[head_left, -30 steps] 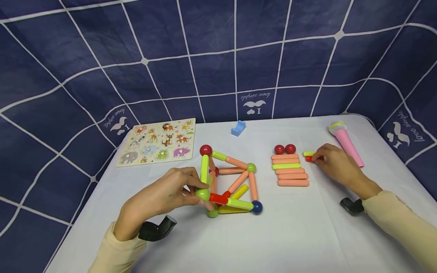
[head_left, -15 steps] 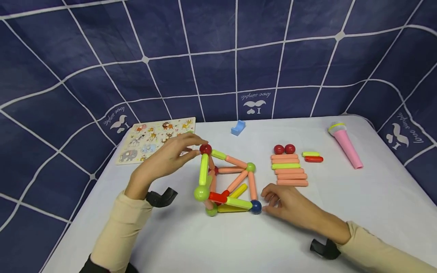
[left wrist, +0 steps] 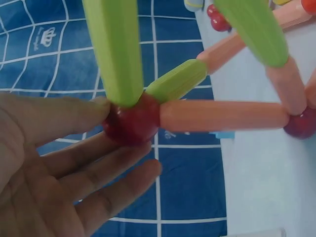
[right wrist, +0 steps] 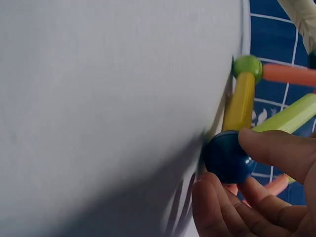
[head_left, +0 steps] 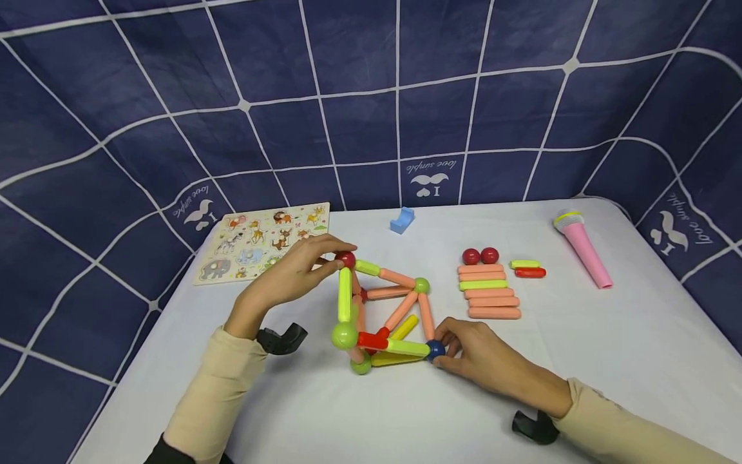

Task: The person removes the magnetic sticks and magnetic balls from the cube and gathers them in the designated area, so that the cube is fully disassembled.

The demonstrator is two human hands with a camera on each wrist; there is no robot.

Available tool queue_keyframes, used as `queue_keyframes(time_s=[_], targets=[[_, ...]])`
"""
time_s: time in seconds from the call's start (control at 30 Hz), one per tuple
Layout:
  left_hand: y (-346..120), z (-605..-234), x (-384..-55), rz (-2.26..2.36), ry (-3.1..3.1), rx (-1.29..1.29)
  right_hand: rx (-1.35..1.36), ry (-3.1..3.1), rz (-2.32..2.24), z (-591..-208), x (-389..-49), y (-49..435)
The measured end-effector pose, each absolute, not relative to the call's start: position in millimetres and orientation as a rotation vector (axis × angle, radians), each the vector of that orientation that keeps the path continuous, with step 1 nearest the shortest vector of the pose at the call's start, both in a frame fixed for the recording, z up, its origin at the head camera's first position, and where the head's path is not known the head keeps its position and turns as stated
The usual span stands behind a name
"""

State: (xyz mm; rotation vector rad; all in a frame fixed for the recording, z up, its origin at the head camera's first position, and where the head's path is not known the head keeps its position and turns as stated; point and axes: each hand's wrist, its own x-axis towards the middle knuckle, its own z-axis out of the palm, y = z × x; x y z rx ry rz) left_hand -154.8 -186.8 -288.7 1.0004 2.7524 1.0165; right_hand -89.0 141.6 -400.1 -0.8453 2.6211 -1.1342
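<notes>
We find the frame (head_left: 401, 312) on the counter (head_left: 371, 419), left hand (head_left: 290, 274) pinching its top red ball (left wrist: 132, 123), right hand (head_left: 484, 357) its blue ball (right wrist: 228, 157); we judge this two-corner hold steadies it

Gap between stick frame (head_left: 401, 310) and loose sticks (head_left: 489, 293)

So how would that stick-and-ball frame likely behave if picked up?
The frame might sag or come apart where sticks meet balls end-on. The straight sticks themselves should stay stiff. The glossy blue ball could be slippery.
</notes>
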Motion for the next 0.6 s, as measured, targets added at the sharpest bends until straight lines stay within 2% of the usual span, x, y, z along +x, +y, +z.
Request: queue_keyframes(time_s=[0.23,0.4,0.6], targets=[[-199.5,-284.3,-134.6,0.964,2.747,0.914,-0.754,2.671,-1.093,-394.7,-101.0,151.1],[-199.7,-280.3,-117.3,0.847,2.79,0.959,-0.689,2.681,-1.061,-389.5,-114.2,153.4],[-194.5,-271.9,-94.0,0.756,2.763,0.93,-0.768,2.727,-1.014,-387.5,-137.1,153.8]])
